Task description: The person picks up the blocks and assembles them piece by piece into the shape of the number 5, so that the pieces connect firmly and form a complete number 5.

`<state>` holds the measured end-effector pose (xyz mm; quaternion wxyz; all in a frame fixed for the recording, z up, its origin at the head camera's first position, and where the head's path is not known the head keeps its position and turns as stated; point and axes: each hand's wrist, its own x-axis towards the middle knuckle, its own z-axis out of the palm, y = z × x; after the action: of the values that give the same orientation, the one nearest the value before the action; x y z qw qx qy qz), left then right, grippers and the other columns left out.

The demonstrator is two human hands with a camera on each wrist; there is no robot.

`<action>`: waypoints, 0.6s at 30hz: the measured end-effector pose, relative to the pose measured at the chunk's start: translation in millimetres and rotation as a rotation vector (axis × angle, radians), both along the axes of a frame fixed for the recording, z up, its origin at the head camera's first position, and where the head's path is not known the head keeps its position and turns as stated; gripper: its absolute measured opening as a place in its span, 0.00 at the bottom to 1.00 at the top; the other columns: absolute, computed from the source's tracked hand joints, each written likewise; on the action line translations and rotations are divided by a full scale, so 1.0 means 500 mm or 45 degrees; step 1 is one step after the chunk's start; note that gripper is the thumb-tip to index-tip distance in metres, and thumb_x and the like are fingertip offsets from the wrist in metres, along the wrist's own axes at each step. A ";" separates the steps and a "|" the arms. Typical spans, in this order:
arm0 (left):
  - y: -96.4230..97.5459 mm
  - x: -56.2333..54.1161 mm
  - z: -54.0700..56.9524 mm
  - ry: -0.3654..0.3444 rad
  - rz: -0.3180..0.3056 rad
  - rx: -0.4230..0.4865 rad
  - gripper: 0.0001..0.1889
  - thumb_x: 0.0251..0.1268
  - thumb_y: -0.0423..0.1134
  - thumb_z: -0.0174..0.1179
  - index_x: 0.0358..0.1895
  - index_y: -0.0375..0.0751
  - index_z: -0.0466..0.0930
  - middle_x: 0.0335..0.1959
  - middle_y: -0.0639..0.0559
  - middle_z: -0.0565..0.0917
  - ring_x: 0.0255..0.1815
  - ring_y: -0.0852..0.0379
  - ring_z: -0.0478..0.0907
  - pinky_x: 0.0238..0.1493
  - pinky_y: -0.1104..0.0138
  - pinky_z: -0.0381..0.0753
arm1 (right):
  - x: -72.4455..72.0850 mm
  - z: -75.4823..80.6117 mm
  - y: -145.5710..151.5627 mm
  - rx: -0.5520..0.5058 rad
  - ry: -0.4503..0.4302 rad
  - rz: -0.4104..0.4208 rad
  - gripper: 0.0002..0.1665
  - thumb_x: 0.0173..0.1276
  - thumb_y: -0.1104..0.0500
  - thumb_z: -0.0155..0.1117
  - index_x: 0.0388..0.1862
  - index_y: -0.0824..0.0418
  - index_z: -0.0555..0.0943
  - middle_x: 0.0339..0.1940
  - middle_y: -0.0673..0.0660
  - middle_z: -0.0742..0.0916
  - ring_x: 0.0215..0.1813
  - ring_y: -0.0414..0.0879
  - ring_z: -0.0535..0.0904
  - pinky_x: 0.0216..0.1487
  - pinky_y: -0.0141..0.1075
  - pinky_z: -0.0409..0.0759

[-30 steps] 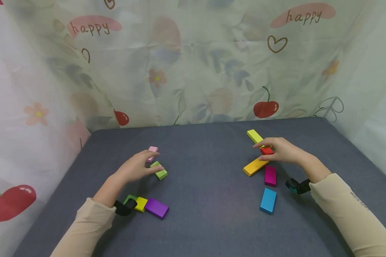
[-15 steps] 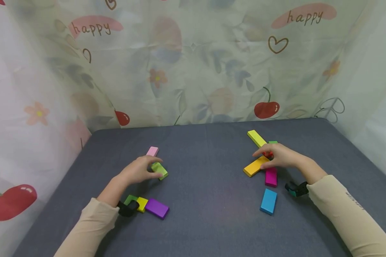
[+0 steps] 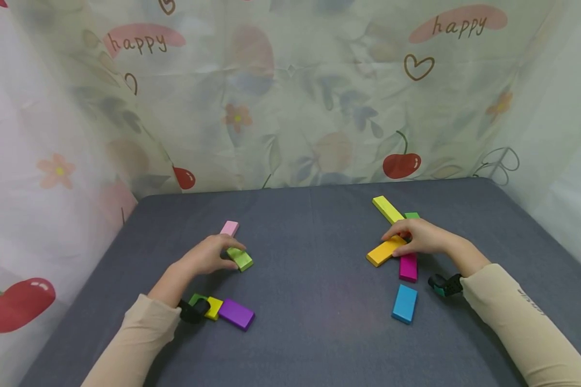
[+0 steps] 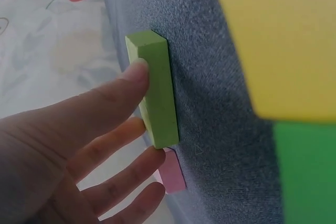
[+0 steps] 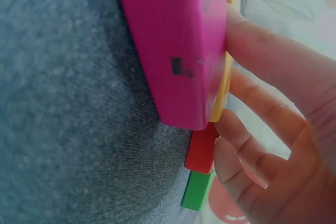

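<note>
My left hand [image 3: 203, 258] is at a light green block [image 3: 240, 259] on the left of the table, and pinches it between thumb and fingers; in the left wrist view the thumb lies against the face of that light green block [image 4: 157, 87]. A pink block [image 3: 229, 228] sits just beyond it. On the right, my right hand [image 3: 420, 236] grips an orange block [image 3: 382, 252] across its width, thumb on the near side. Under and around this hand are a magenta block [image 3: 408, 267], a long yellow block [image 3: 387, 209] and a red block [image 5: 202, 148], which is mostly hidden in the head view.
Near my left wrist lie a green block [image 3: 196, 299], a yellow block [image 3: 214, 308] and a purple block [image 3: 236, 314]. A blue block [image 3: 404, 303] lies at right front, another green block [image 3: 412, 215] behind my right hand. Printed curtains [image 3: 290, 107] border the dark table [image 3: 314, 269].
Both hands have come down onto their blocks, the left on the light green one, the right shifting from near the red block to the orange one. Fingers have closed in on both.
</note>
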<state>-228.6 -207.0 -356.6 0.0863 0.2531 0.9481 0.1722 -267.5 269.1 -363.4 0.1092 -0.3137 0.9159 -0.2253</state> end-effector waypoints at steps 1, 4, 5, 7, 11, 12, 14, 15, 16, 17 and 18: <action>0.000 -0.001 0.000 0.004 -0.003 -0.006 0.19 0.55 0.34 0.66 0.52 0.38 0.80 0.52 0.41 0.81 0.56 0.43 0.75 0.58 0.50 0.72 | 0.000 0.000 0.000 -0.002 -0.002 0.002 0.20 0.56 0.53 0.70 0.48 0.59 0.83 0.46 0.55 0.84 0.41 0.46 0.72 0.44 0.34 0.74; 0.002 -0.006 0.000 0.023 -0.022 -0.029 0.18 0.55 0.34 0.66 0.51 0.38 0.81 0.51 0.42 0.81 0.54 0.44 0.76 0.56 0.51 0.74 | -0.001 -0.002 0.000 0.001 -0.005 0.009 0.19 0.57 0.53 0.69 0.47 0.58 0.83 0.45 0.54 0.84 0.41 0.45 0.72 0.44 0.34 0.74; 0.003 -0.008 0.001 0.029 -0.030 -0.037 0.17 0.55 0.34 0.66 0.50 0.38 0.81 0.50 0.42 0.81 0.53 0.45 0.76 0.56 0.51 0.74 | -0.002 -0.002 0.000 0.002 -0.006 0.009 0.19 0.57 0.53 0.69 0.47 0.58 0.83 0.45 0.54 0.84 0.41 0.45 0.72 0.43 0.34 0.74; 0.003 -0.011 0.001 0.039 -0.043 -0.055 0.17 0.54 0.35 0.66 0.49 0.39 0.82 0.49 0.43 0.82 0.52 0.46 0.77 0.55 0.52 0.75 | -0.002 -0.004 0.000 0.005 -0.008 0.011 0.19 0.57 0.53 0.69 0.47 0.57 0.83 0.44 0.53 0.84 0.41 0.45 0.72 0.43 0.33 0.74; 0.003 -0.018 0.003 0.046 -0.061 -0.084 0.16 0.54 0.35 0.66 0.48 0.39 0.83 0.47 0.43 0.82 0.50 0.47 0.78 0.53 0.53 0.76 | -0.003 -0.006 0.001 0.004 -0.003 0.017 0.18 0.58 0.52 0.68 0.47 0.57 0.83 0.43 0.52 0.84 0.40 0.44 0.71 0.42 0.33 0.73; 0.003 -0.019 0.003 0.045 -0.061 -0.088 0.16 0.54 0.35 0.66 0.48 0.39 0.83 0.47 0.43 0.82 0.50 0.47 0.78 0.53 0.53 0.76 | -0.003 -0.006 0.000 0.003 -0.001 0.018 0.18 0.58 0.52 0.68 0.46 0.57 0.83 0.43 0.52 0.84 0.40 0.44 0.71 0.42 0.33 0.73; 0.003 -0.020 0.004 0.045 -0.064 -0.094 0.16 0.54 0.35 0.67 0.48 0.40 0.83 0.47 0.44 0.82 0.50 0.47 0.78 0.53 0.53 0.76 | -0.003 -0.007 0.000 0.003 0.004 0.022 0.18 0.58 0.52 0.68 0.46 0.57 0.83 0.42 0.51 0.83 0.39 0.44 0.71 0.41 0.33 0.73; 0.003 -0.021 0.004 0.044 -0.063 -0.095 0.16 0.53 0.35 0.67 0.48 0.40 0.83 0.47 0.44 0.83 0.50 0.47 0.78 0.53 0.53 0.76 | -0.003 -0.007 0.000 0.003 0.006 0.024 0.18 0.58 0.52 0.68 0.46 0.57 0.82 0.41 0.51 0.83 0.39 0.44 0.71 0.41 0.33 0.73; 0.003 -0.021 0.005 0.043 -0.061 -0.095 0.16 0.53 0.35 0.67 0.48 0.40 0.83 0.47 0.44 0.83 0.50 0.47 0.78 0.53 0.53 0.76 | -0.003 -0.007 0.000 0.004 0.008 0.026 0.17 0.58 0.52 0.68 0.46 0.57 0.82 0.41 0.51 0.83 0.39 0.44 0.71 0.41 0.33 0.72; 0.003 -0.022 0.005 0.044 -0.061 -0.095 0.16 0.53 0.35 0.67 0.48 0.40 0.83 0.47 0.44 0.83 0.50 0.47 0.78 0.53 0.53 0.76 | -0.003 -0.008 -0.001 0.004 0.013 0.026 0.17 0.58 0.52 0.68 0.46 0.56 0.82 0.41 0.51 0.83 0.39 0.43 0.71 0.41 0.33 0.72; 0.004 -0.022 0.005 0.043 -0.060 -0.094 0.16 0.53 0.35 0.67 0.48 0.40 0.83 0.47 0.44 0.83 0.50 0.47 0.78 0.53 0.53 0.76 | -0.003 -0.009 -0.001 0.005 0.015 0.024 0.17 0.58 0.52 0.68 0.45 0.56 0.82 0.41 0.51 0.83 0.39 0.43 0.71 0.41 0.32 0.72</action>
<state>-239.5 -205.2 -353.9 0.0837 0.2747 0.9489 0.1306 -269.0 268.4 -368.0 0.1066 -0.3232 0.9140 -0.2207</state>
